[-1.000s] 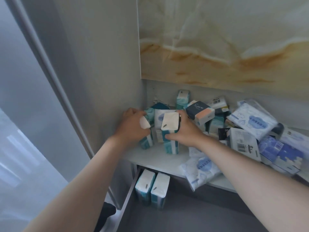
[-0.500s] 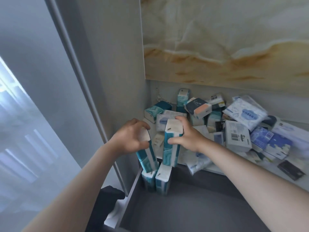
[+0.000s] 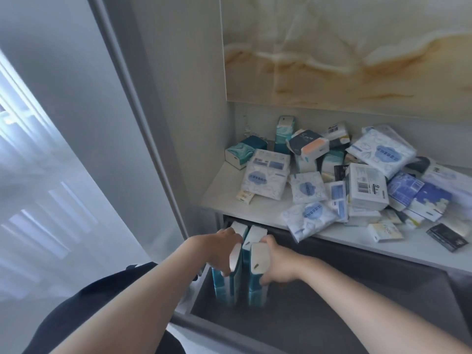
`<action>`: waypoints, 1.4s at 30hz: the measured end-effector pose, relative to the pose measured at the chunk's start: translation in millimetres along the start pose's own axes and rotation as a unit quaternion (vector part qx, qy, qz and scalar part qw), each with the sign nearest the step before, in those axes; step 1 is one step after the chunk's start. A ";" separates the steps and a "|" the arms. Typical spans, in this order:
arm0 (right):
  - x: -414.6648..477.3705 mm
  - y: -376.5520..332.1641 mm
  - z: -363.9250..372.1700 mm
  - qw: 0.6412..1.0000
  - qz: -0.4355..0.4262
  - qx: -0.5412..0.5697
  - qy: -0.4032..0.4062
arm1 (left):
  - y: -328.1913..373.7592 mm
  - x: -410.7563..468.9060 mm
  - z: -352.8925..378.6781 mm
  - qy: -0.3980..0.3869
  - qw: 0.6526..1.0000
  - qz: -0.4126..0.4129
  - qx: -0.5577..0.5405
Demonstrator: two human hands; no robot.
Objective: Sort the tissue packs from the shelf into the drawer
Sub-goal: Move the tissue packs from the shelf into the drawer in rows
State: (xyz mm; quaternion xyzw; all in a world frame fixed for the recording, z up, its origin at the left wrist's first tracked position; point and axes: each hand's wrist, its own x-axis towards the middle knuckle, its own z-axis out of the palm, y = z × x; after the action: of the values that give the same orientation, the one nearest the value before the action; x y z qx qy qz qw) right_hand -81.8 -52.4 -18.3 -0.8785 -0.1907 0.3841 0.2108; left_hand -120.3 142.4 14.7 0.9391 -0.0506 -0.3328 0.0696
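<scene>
While the left hand (image 3: 224, 247) curls round the left pack (image 3: 233, 277) and the right hand (image 3: 279, 268) wraps the right pack (image 3: 259, 260), both teal packs stand upright, low in the drawer (image 3: 332, 315) beside its left wall. Two matching packs (image 3: 249, 232) stand just behind them, toward the drawer's rear. Motion blur hides whether the held packs touch the drawer floor.

Seat both packs flat on the floor, touching the rear pair, before loosening either grip. Keep the row square to the drawer's left wall. The mixed heap (image 3: 357, 180) on the shelf (image 3: 222, 198) above the drawer's rear is not yet sorted.
</scene>
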 end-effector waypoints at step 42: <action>-2.0 42.1 -96.6 0.890 -0.174 -0.227 0.354 | 48.0 74.1 -68.3 0.268 0.962 0.003 -0.056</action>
State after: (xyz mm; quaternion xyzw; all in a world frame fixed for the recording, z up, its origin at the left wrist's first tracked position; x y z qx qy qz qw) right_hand -2.8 -110.3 20.7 -0.9330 -0.3351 -0.0487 0.1220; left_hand -22.2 91.2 29.3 0.9884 -0.0139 -0.0713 0.1335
